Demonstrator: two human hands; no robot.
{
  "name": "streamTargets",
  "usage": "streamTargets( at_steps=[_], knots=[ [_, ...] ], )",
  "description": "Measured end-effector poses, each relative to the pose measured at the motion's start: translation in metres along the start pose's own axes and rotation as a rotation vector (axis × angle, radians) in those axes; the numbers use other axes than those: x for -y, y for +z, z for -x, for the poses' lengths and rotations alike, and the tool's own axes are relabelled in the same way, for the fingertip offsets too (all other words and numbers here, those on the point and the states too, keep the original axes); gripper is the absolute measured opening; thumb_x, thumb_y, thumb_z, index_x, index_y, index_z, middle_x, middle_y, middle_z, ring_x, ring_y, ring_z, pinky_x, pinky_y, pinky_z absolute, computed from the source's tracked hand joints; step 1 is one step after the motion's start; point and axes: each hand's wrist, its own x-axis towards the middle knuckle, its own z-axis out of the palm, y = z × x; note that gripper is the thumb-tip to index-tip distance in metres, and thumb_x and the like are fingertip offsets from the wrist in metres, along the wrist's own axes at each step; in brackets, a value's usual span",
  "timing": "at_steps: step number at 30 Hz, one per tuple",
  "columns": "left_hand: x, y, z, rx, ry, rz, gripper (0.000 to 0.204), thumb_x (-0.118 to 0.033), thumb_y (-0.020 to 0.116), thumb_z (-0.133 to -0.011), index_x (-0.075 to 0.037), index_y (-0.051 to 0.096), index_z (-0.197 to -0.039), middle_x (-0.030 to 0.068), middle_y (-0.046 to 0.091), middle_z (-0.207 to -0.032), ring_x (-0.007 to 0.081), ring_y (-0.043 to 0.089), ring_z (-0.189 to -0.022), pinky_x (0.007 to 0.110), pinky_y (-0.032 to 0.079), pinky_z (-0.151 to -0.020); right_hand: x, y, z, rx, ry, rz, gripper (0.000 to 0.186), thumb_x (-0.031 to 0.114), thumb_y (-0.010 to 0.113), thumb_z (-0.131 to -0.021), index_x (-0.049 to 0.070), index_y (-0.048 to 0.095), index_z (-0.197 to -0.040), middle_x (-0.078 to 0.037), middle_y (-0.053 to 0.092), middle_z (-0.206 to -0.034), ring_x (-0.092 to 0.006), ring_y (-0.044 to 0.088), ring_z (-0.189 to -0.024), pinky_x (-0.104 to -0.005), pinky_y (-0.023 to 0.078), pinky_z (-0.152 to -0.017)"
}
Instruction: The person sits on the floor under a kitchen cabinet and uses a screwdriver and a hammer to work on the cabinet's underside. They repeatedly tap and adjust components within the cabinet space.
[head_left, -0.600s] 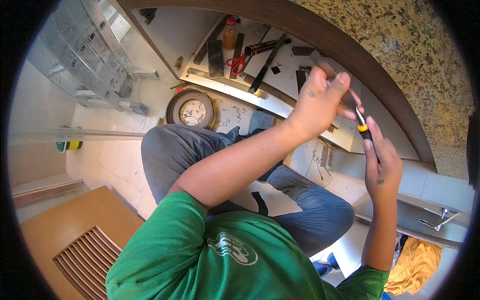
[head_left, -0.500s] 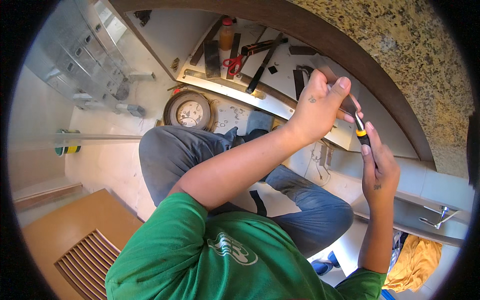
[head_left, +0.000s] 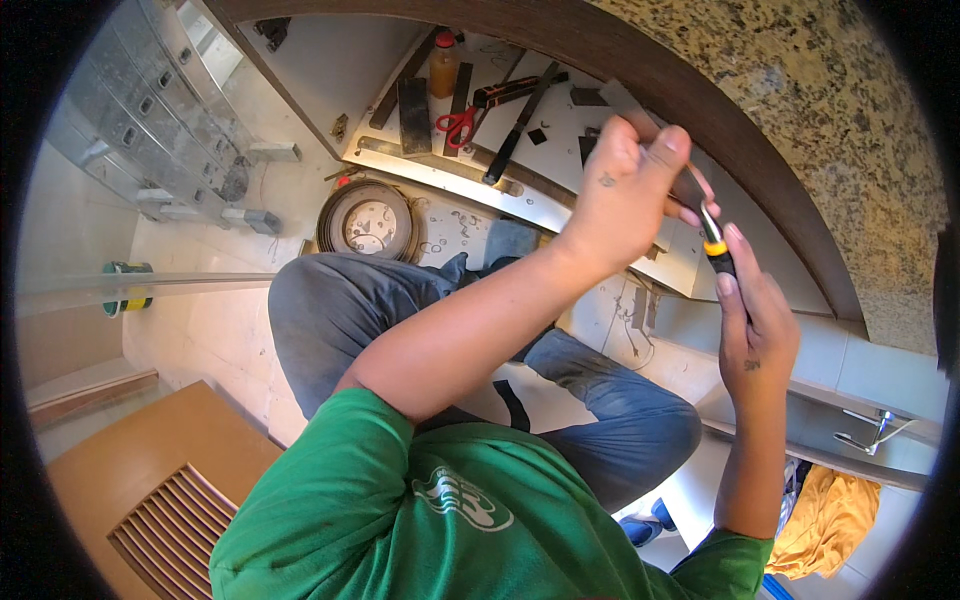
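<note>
Green shirt [head_left: 400, 500]: soft knit with a pale print, on the person's side of the cabinet [head_left: 340, 75].
Right hand [head_left: 763, 325]: thumb and fingers pinched on a tool [head_left: 715, 248] with black handle, yellow collar and shiny bent shank, before the cabinet's right end.
Left hand [head_left: 622, 195]: curled tightly around a thin, flat grey strip [head_left: 629, 102], over the cabinet's opening.
Strip and tool: the strip's long axis slants from the cabinet's dark upper edge down toward the right hand. One end juts past the left hand, the nearer one; the other reaches the shank. Whether strip and shank are one piece cannot be told.
Trousers [head_left: 345, 320]: grey, creased cloth, knees bent in front of the cabinet.
Coil [head_left: 326, 222]: dark ribbon wound into a ring, at the cabinet's front left.
Scissors [head_left: 457, 127]: red looped handles, inside the cabinet.
Bottle [head_left: 443, 68]: red-capped, amber, deeper in the cabinet.
Ladder [head_left: 130, 110]: scuffed grey metal, left of the cabinet.
</note>
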Motion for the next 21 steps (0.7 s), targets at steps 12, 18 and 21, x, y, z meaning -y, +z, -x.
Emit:
streamTargets(
  at_steps=[12, 18, 21],
  knots=[
    [0.016, 0.019, 0.008, 0.071, -0.145, 0.094, 0.043, -0.037, 0.054, -0.100, -0.001, 0.033, -0.112, 0.0167, 0.063, -0.091, 0.0240, 0.069, -0.079, 0.031, 0.058, -0.062, -0.014, -0.009, 0.021, 0.012, 0.043, -0.020, 0.041, 0.010, 0.059, -0.094, 0.013, 0.058, -0.136, -0.014, 0.065, -0.087, -0.0213, 0.060, -0.072, -0.0309, 0.049, -0.069],
    [0.033, 0.038, 0.012, 0.095, -0.187, 0.079, 0.042, -0.037, 0.054, -0.101, -0.001, 0.035, -0.112, 0.0143, 0.062, -0.091, 0.0230, 0.069, -0.079, 0.030, 0.059, -0.061, -0.033, -0.017, 0.034, -0.022, 0.127, -0.064, 0.036, 0.016, 0.062, -0.094, 0.003, 0.060, -0.128, -0.016, 0.067, -0.091, -0.0239, 0.062, -0.075, -0.0325, 0.050, -0.073],
    [0.042, 0.046, 0.013, 0.078, -0.193, 0.093, 0.041, -0.037, 0.053, -0.101, -0.001, 0.037, -0.111, 0.0135, 0.061, -0.089, 0.0224, 0.069, -0.078, 0.030, 0.059, -0.060, -0.038, -0.028, 0.039, 0.038, 0.214, -0.058, 0.029, 0.018, 0.063, -0.094, -0.001, 0.063, -0.115, -0.016, 0.065, -0.085, -0.0248, 0.062, -0.072, -0.0341, 0.049, -0.070]
  ],
)
